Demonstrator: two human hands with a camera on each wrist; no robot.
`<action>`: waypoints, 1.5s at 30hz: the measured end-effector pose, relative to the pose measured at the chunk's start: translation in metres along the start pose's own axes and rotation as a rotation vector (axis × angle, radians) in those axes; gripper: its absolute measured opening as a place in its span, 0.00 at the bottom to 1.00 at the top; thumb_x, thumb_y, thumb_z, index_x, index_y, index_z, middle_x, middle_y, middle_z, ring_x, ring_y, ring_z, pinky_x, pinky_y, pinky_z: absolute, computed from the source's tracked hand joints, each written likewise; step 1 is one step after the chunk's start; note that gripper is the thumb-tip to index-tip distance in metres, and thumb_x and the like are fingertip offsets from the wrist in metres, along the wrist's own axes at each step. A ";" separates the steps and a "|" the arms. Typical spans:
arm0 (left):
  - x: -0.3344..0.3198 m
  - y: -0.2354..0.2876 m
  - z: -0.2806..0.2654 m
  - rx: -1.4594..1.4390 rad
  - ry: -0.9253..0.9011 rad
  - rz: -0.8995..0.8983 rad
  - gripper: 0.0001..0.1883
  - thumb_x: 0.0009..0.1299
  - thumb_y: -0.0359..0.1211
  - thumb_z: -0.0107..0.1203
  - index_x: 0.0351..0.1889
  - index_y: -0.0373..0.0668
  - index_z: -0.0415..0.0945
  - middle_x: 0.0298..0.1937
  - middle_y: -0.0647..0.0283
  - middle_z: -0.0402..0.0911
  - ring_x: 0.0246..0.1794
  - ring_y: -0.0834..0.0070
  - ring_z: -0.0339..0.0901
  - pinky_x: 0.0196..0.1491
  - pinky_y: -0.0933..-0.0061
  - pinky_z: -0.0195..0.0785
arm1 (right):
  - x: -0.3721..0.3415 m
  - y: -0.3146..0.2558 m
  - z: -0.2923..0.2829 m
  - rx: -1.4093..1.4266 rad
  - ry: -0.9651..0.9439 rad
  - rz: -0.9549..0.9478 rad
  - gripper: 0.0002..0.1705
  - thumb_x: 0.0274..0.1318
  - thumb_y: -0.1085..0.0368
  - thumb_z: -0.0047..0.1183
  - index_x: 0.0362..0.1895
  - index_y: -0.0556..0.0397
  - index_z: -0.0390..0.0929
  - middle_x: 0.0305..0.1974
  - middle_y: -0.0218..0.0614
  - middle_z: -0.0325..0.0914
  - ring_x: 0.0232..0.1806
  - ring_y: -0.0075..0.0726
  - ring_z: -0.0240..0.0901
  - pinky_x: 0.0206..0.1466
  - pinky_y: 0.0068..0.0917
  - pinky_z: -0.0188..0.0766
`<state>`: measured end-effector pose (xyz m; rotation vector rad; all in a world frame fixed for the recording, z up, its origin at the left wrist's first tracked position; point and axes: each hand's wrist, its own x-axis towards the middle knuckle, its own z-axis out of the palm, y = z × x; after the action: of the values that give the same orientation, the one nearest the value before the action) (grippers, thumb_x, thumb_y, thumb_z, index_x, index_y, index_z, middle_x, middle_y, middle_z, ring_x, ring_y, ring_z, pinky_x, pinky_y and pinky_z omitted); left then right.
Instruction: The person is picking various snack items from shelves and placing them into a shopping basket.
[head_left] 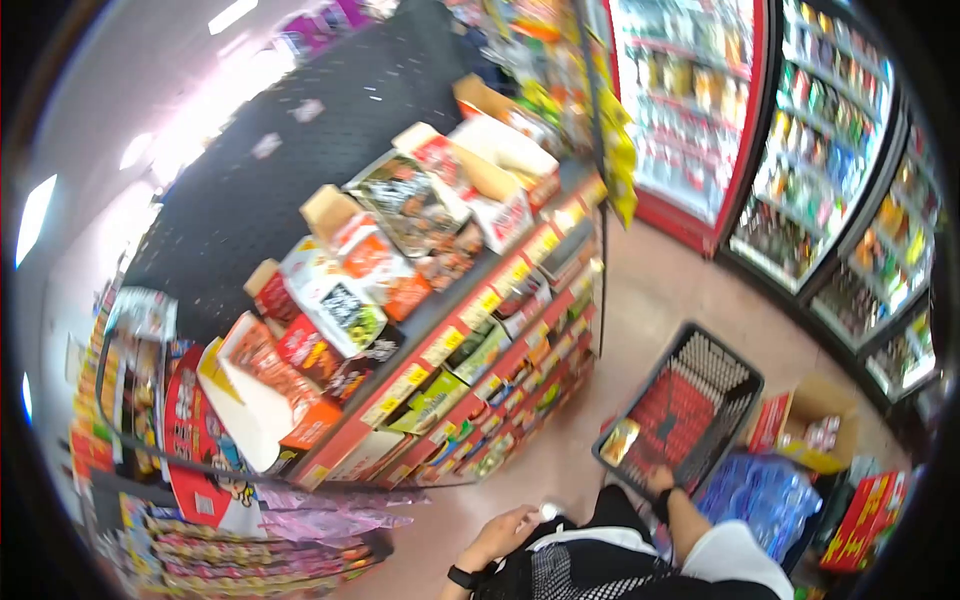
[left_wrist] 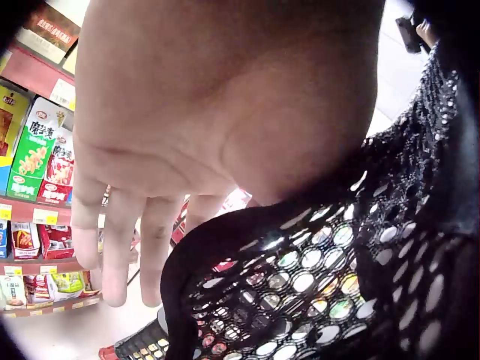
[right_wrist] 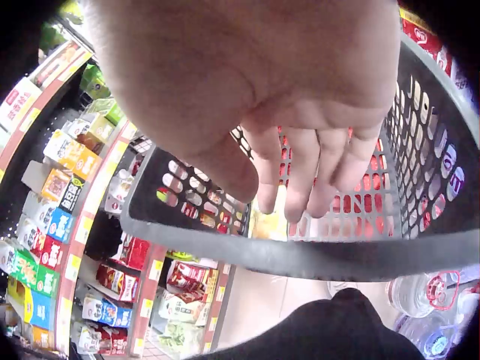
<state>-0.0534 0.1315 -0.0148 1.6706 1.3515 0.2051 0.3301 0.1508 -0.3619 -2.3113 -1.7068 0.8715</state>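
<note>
Black mesh fabric [head_left: 575,575], cut off nearest, lies between the left hand [head_left: 502,536], fingers straight, and the right hand [head_left: 659,481], fingers relaxed over the shopping basket [right_wrist: 300,256] at right, whose packet [head_left: 621,440] looks blurred.

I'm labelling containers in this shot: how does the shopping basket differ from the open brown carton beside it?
The shopping basket is dark grey with slotted walls; the open carton is brown inside with solid walls. The shopping basket looks longer and larger; the open carton looks smaller. Both are open-topped and have something inside.
</note>
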 end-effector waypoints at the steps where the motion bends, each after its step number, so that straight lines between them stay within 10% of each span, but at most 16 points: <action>1: -0.007 -0.010 0.001 0.039 0.006 0.037 0.18 0.69 0.42 0.48 0.53 0.45 0.71 0.44 0.53 0.80 0.44 0.56 0.78 0.46 0.61 0.70 | -0.019 0.006 0.009 0.111 -0.045 0.034 0.16 0.52 0.55 0.46 0.32 0.52 0.81 0.32 0.53 0.79 0.39 0.56 0.78 0.44 0.45 0.74; 4: -0.016 -0.020 -0.007 -0.010 0.077 0.096 0.18 0.69 0.42 0.48 0.53 0.45 0.72 0.44 0.52 0.80 0.44 0.55 0.78 0.46 0.60 0.71 | -0.042 -0.036 -0.046 0.452 -0.220 0.112 0.08 0.45 0.67 0.52 0.31 0.50 0.82 0.29 0.40 0.82 0.38 0.35 0.79 0.44 0.30 0.73; 7: -0.025 -0.027 -0.013 0.005 0.092 0.110 0.17 0.70 0.41 0.48 0.52 0.45 0.73 0.41 0.51 0.81 0.41 0.53 0.79 0.44 0.58 0.71 | -0.008 -0.068 -0.099 0.458 0.020 -0.229 0.06 0.47 0.67 0.57 0.33 0.52 0.80 0.29 0.31 0.80 0.31 0.30 0.75 0.37 0.28 0.72; 11: -0.034 -0.044 -0.016 0.029 0.113 0.168 0.16 0.69 0.41 0.48 0.51 0.45 0.74 0.39 0.51 0.81 0.39 0.53 0.79 0.43 0.58 0.72 | 0.026 -0.204 -0.276 0.342 0.340 -0.603 0.08 0.49 0.70 0.51 0.36 0.58 0.77 0.31 0.43 0.76 0.33 0.45 0.73 0.38 0.34 0.70; 12: -0.036 -0.046 -0.017 0.037 0.094 0.181 0.16 0.69 0.41 0.48 0.51 0.45 0.74 0.39 0.51 0.81 0.39 0.53 0.79 0.43 0.58 0.72 | 0.022 -0.243 -0.321 0.261 0.329 -0.447 0.13 0.50 0.69 0.52 0.42 0.57 0.76 0.37 0.46 0.77 0.42 0.47 0.74 0.46 0.35 0.70; 14: -0.037 -0.049 -0.022 -0.003 0.117 0.177 0.15 0.69 0.40 0.49 0.51 0.45 0.74 0.39 0.52 0.81 0.39 0.53 0.79 0.42 0.58 0.72 | 0.034 -0.298 -0.384 0.172 0.544 -0.786 0.20 0.51 0.68 0.54 0.51 0.55 0.73 0.50 0.48 0.73 0.54 0.52 0.68 0.59 0.38 0.63; 20: -0.023 -0.053 -0.022 -0.033 0.278 0.232 0.16 0.68 0.37 0.51 0.52 0.44 0.73 0.37 0.52 0.81 0.38 0.53 0.79 0.41 0.60 0.72 | 0.056 -0.457 -0.521 -0.073 0.822 -1.153 0.16 0.47 0.71 0.53 0.44 0.51 0.75 0.42 0.42 0.75 0.46 0.51 0.70 0.50 0.41 0.67; 29: -0.025 -0.036 -0.033 -0.064 0.344 0.060 0.20 0.67 0.38 0.53 0.55 0.44 0.69 0.39 0.51 0.80 0.40 0.53 0.78 0.43 0.61 0.70 | 0.166 -0.548 -0.541 -0.465 0.583 -1.250 0.15 0.37 0.71 0.58 0.37 0.49 0.80 0.35 0.42 0.78 0.43 0.50 0.75 0.46 0.43 0.71; 33: -0.020 -0.030 -0.036 -0.071 0.440 0.024 0.18 0.67 0.38 0.53 0.53 0.44 0.70 0.39 0.51 0.80 0.41 0.54 0.77 0.44 0.61 0.70 | 0.183 -0.565 -0.535 -0.847 0.570 -1.468 0.31 0.27 0.52 0.70 0.43 0.46 0.79 0.38 0.36 0.77 0.48 0.42 0.71 0.52 0.38 0.66; 36: -0.015 -0.021 -0.037 0.003 0.497 0.023 0.17 0.67 0.38 0.53 0.51 0.43 0.70 0.38 0.51 0.79 0.41 0.55 0.77 0.45 0.60 0.69 | 0.207 -0.578 -0.518 -0.989 0.687 -1.614 0.27 0.32 0.54 0.64 0.43 0.47 0.77 0.41 0.32 0.76 0.47 0.39 0.70 0.52 0.36 0.64; 45: 0.007 -0.011 -0.032 -0.002 0.492 0.013 0.17 0.66 0.37 0.52 0.51 0.41 0.70 0.40 0.50 0.78 0.43 0.54 0.76 0.46 0.58 0.69 | 0.266 -0.603 -0.493 -1.111 0.184 -1.390 0.30 0.40 0.60 0.59 0.54 0.49 0.73 0.53 0.40 0.73 0.52 0.48 0.71 0.58 0.39 0.63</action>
<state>-0.0786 0.1541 -0.0084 1.6914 1.6948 0.6583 0.1377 0.7114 0.2083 -0.6552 -3.2240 -0.6658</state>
